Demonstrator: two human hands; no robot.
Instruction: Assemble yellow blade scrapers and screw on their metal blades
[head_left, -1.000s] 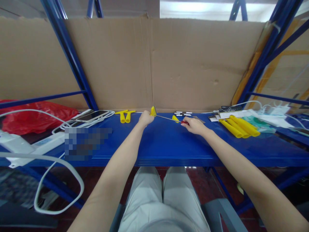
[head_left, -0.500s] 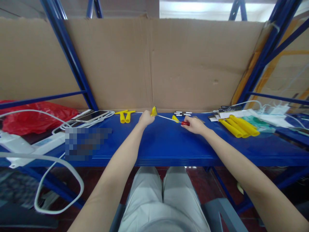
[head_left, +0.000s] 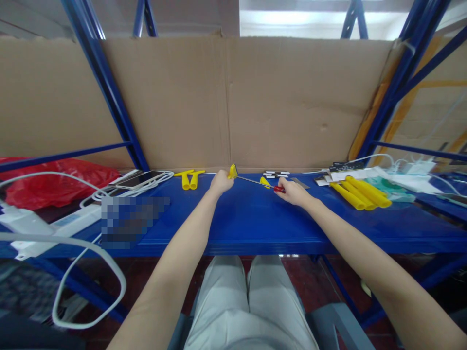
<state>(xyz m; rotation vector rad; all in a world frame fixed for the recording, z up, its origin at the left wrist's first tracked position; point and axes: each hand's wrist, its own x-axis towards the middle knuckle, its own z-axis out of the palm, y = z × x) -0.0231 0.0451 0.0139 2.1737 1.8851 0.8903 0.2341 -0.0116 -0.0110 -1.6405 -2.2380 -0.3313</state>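
My left hand (head_left: 221,183) is closed around a small yellow plastic scraper head (head_left: 233,170) with a dark edge, held above the blue table. My right hand (head_left: 294,192) grips the red handle of a screwdriver (head_left: 279,189). Its thin metal shaft points left, and the tip meets the yellow head, or comes very close to it. Just behind the shaft lies another small yellow piece (head_left: 264,182). Beyond my left hand, two yellow T-shaped scrapers (head_left: 190,180) lie side by side. Several yellow tube handles (head_left: 359,193) are at the right.
Small black-and-white pieces (head_left: 276,174) lie near the cardboard back wall (head_left: 292,102). To the left are a phone (head_left: 141,179), white cables, a power strip (head_left: 73,218) and a red plastic bag (head_left: 58,180). Blue metal posts (head_left: 109,92) frame the table (head_left: 251,218).
The camera view has tipped up slightly, so everything sits a little lower. Both hands keep their holds, and the screwdriver stays lined up with the yellow head.
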